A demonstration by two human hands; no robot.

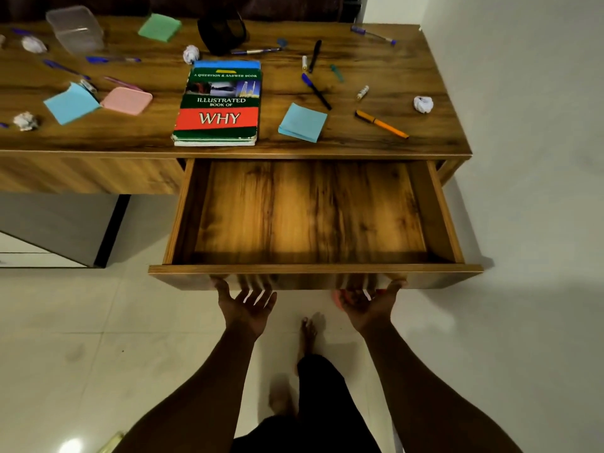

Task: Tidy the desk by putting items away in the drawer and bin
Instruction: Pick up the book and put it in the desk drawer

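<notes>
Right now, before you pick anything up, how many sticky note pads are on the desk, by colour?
Blue pads: 2
Green pad: 1
Pink pad: 1
Total: 4
Not counted: the blue strip at the far edge of the book; I cannot tell whether it is a pad.

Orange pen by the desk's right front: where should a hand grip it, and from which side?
Pinch the orange pen mid-barrel from above, fingers across its width. It lies flat and diagonal on the desk, with bare wood on both sides and nothing touching it.
</notes>
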